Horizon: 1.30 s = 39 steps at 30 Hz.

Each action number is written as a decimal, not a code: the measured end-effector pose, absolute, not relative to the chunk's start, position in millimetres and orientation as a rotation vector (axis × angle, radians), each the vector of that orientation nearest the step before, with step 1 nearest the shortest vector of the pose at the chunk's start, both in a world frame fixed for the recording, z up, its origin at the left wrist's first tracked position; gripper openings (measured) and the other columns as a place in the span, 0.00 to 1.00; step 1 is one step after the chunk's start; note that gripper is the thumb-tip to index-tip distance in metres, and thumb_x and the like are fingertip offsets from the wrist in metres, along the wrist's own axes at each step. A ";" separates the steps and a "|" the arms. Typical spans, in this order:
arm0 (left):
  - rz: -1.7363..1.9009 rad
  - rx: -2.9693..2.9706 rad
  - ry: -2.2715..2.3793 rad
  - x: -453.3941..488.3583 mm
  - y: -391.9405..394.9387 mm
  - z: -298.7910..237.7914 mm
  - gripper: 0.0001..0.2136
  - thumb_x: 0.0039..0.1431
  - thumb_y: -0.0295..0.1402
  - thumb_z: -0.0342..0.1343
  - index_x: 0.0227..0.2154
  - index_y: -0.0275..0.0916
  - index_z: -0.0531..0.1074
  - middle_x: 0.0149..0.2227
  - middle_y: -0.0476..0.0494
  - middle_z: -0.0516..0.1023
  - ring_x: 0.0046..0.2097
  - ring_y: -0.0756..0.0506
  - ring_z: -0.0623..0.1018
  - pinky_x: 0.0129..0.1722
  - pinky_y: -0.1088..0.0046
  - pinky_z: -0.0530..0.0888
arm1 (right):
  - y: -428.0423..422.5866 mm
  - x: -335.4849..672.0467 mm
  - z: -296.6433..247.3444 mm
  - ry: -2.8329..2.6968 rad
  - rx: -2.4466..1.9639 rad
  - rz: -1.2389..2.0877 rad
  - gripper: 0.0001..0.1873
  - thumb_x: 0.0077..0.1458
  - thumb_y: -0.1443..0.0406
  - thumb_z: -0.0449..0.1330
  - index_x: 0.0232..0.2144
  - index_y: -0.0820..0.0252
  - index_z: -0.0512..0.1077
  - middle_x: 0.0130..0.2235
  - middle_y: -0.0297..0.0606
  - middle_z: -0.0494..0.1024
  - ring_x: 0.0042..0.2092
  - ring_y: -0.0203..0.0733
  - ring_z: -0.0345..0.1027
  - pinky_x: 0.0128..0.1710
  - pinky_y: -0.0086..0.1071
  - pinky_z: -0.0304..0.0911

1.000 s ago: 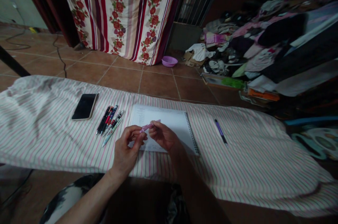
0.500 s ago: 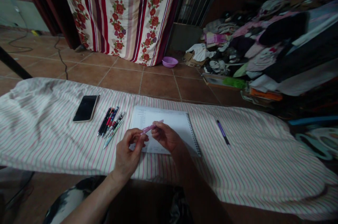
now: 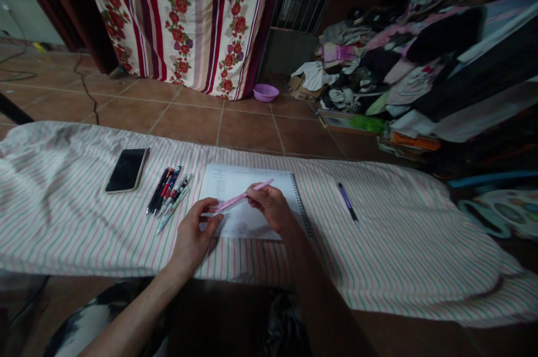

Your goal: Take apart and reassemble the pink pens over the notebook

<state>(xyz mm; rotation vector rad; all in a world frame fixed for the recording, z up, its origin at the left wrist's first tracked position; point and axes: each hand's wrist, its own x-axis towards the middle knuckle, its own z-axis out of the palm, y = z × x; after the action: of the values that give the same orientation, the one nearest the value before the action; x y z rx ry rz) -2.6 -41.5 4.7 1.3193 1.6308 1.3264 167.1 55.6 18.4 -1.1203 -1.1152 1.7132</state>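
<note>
A pink pen (image 3: 233,200) is pinched between the thumb and fingers of my right hand (image 3: 272,207), slanting above an open spiral notebook (image 3: 247,226). At the pen's lower left end is my left hand (image 3: 194,235), its thumb and fingers spread apart; whether they touch the pen is hard to tell. The notebook lies flat on a striped cloth (image 3: 403,245), with some writing down its left side. Left of it rests a bunch of several pens (image 3: 168,191). To the right, a purple and black pen (image 3: 348,203) lies alone.
A dark-screened phone (image 3: 126,170) lies at the left of the cloth. Beyond the cloth is a tiled floor with a purple basin (image 3: 265,93) beside a flowered curtain (image 3: 180,21). Clothes (image 3: 378,60) are heaped at the back right.
My left hand's fingers have parted at the pen's end, and my right hand has moved slightly right with the pen, showing more of its length. The view has shifted a little.
</note>
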 end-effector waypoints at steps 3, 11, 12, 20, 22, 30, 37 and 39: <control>1.292 1.365 1.612 -2.3 -39.6 4.7 0.15 0.52 0.36 0.55 0.43 0.39 0.69 0.45 0.39 0.74 0.42 0.44 0.76 0.39 0.65 0.75 | 54.7 170.0 17.6 -1.195 -1.097 1.712 0.11 0.38 0.61 0.67 0.21 0.63 0.71 0.21 0.30 0.70 0.24 0.30 0.61 0.26 0.26 0.55; 1.072 1.437 1.543 3.5 -38.4 7.4 0.19 0.52 0.38 0.56 0.46 0.38 0.69 0.43 0.39 0.77 0.41 0.43 0.77 0.42 0.65 0.73 | 51.5 172.8 18.0 -1.425 -1.067 1.684 0.11 0.41 0.61 0.65 0.23 0.63 0.71 0.20 0.29 0.69 0.23 0.31 0.60 0.26 0.28 0.55; 1.048 1.468 1.550 4.7 -38.2 6.8 0.18 0.52 0.38 0.55 0.46 0.38 0.69 0.43 0.40 0.77 0.40 0.44 0.77 0.42 0.65 0.73 | 51.0 171.8 18.0 -1.449 -1.072 1.680 0.11 0.41 0.61 0.65 0.23 0.63 0.71 0.20 0.29 0.69 0.23 0.31 0.60 0.25 0.28 0.55; 1.025 1.479 1.573 14.4 -34.6 3.9 0.11 0.56 0.37 0.50 0.38 0.39 0.72 0.30 0.46 0.77 0.32 0.45 0.76 0.35 0.69 0.71 | 47.3 166.2 16.3 -1.563 -1.037 1.690 0.13 0.41 0.58 0.65 0.25 0.62 0.71 0.21 0.30 0.70 0.23 0.32 0.61 0.25 0.28 0.57; 1.067 1.399 1.551 16.0 -34.0 0.9 0.11 0.55 0.38 0.51 0.37 0.39 0.72 0.27 0.47 0.76 0.31 0.46 0.75 0.33 0.70 0.71 | 46.5 166.1 17.2 -1.549 -1.035 1.684 0.13 0.41 0.58 0.65 0.25 0.61 0.71 0.21 0.30 0.70 0.23 0.32 0.61 0.25 0.28 0.57; 1.183 1.288 1.513 17.7 -32.6 -8.8 0.12 0.52 0.40 0.53 0.35 0.38 0.73 0.24 0.49 0.73 0.27 0.47 0.73 0.28 0.72 0.70 | 43.7 163.9 19.2 -1.388 -1.007 1.746 0.16 0.41 0.56 0.66 0.29 0.62 0.74 0.26 0.34 0.75 0.27 0.33 0.66 0.31 0.30 0.62; 1.180 1.246 1.526 17.5 -34.0 -9.4 0.13 0.52 0.41 0.53 0.34 0.37 0.72 0.22 0.50 0.72 0.23 0.50 0.70 0.23 0.75 0.67 | 42.7 160.3 17.0 -1.281 -1.018 1.792 0.15 0.39 0.59 0.67 0.29 0.62 0.74 0.27 0.34 0.76 0.28 0.33 0.67 0.32 0.30 0.64; 1.184 1.221 1.540 18.0 -34.0 -11.3 0.13 0.52 0.41 0.53 0.34 0.37 0.72 0.22 0.50 0.71 0.22 0.50 0.69 0.21 0.76 0.66 | 43.7 159.4 14.9 -1.271 -1.016 1.774 0.14 0.39 0.60 0.67 0.29 0.62 0.75 0.26 0.33 0.75 0.27 0.32 0.66 0.31 0.30 0.63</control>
<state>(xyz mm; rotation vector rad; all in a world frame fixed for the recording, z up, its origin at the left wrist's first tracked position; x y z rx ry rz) 18.0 -34.0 -11.3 1.2208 1.5401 1.1837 159.4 43.7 14.9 -1.0162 -1.2713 1.7744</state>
